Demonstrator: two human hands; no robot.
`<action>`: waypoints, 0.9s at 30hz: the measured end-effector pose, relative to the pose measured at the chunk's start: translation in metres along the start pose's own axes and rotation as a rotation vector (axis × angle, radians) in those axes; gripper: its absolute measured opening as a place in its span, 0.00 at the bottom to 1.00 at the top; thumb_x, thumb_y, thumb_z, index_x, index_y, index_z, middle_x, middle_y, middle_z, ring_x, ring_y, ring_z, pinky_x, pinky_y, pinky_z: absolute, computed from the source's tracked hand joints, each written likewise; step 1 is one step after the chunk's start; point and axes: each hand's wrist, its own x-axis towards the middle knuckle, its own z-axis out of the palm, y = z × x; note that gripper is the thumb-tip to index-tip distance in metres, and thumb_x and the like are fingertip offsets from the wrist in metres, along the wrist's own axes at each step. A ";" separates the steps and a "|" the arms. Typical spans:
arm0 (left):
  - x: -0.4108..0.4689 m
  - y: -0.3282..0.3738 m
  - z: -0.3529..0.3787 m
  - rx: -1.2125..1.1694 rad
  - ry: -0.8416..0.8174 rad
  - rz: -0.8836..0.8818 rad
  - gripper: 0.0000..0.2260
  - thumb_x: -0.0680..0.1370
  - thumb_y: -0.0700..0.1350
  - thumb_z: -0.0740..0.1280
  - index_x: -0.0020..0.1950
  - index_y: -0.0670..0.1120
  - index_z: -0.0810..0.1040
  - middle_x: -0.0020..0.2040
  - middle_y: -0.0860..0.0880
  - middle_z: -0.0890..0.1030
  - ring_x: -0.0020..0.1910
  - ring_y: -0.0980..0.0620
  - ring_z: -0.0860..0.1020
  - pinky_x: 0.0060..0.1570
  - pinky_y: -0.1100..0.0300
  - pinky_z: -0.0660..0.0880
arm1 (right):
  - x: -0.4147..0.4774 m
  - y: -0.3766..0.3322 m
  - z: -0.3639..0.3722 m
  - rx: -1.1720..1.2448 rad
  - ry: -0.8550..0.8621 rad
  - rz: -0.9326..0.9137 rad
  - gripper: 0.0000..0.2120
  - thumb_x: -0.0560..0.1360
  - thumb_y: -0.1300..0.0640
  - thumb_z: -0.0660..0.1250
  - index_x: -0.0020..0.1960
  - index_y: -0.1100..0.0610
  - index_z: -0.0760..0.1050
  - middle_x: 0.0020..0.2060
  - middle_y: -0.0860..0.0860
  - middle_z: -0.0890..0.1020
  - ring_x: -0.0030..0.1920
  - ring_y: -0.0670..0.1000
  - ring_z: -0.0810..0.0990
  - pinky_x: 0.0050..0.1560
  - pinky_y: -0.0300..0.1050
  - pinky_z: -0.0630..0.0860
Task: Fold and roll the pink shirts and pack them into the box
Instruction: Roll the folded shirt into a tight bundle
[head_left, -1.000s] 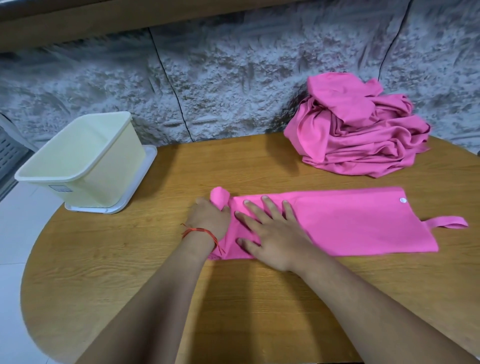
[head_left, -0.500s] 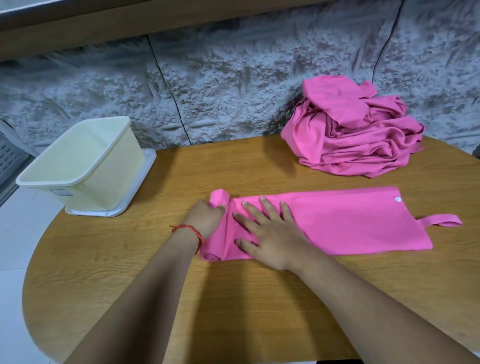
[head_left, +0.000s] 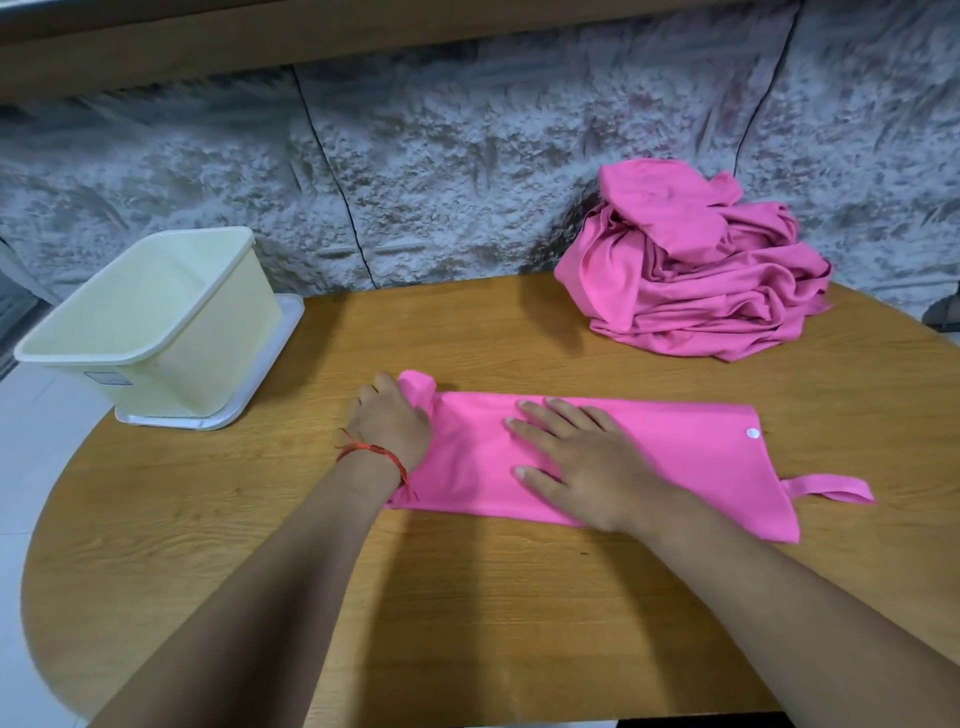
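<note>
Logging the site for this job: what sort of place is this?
Probably a home room, not a factory: rounded wood-grain table against a grey crushed-velvet padded wall, pale tiled floor at left.

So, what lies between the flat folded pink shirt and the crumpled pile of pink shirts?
Only a bare strip of brown wooden table, in the head view.
</note>
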 end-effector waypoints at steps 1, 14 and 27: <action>-0.004 0.006 0.004 0.017 0.028 -0.033 0.18 0.83 0.50 0.63 0.68 0.41 0.67 0.68 0.40 0.72 0.69 0.40 0.71 0.65 0.43 0.73 | -0.003 0.001 0.002 0.003 0.005 0.008 0.33 0.82 0.29 0.44 0.84 0.38 0.48 0.84 0.40 0.48 0.84 0.48 0.44 0.83 0.56 0.45; 0.005 0.015 -0.020 -0.386 -0.270 -0.045 0.20 0.82 0.43 0.64 0.76 0.45 0.72 0.71 0.41 0.77 0.68 0.40 0.76 0.66 0.53 0.73 | -0.006 0.001 0.007 0.013 0.017 0.033 0.33 0.81 0.28 0.40 0.84 0.37 0.44 0.84 0.40 0.46 0.84 0.47 0.41 0.82 0.60 0.40; -0.005 0.002 0.014 -0.349 -0.197 -0.070 0.21 0.77 0.59 0.70 0.62 0.47 0.73 0.54 0.48 0.80 0.47 0.47 0.80 0.41 0.56 0.72 | -0.005 0.001 0.009 0.009 0.020 0.034 0.33 0.81 0.28 0.40 0.84 0.37 0.45 0.84 0.40 0.46 0.84 0.47 0.41 0.82 0.60 0.40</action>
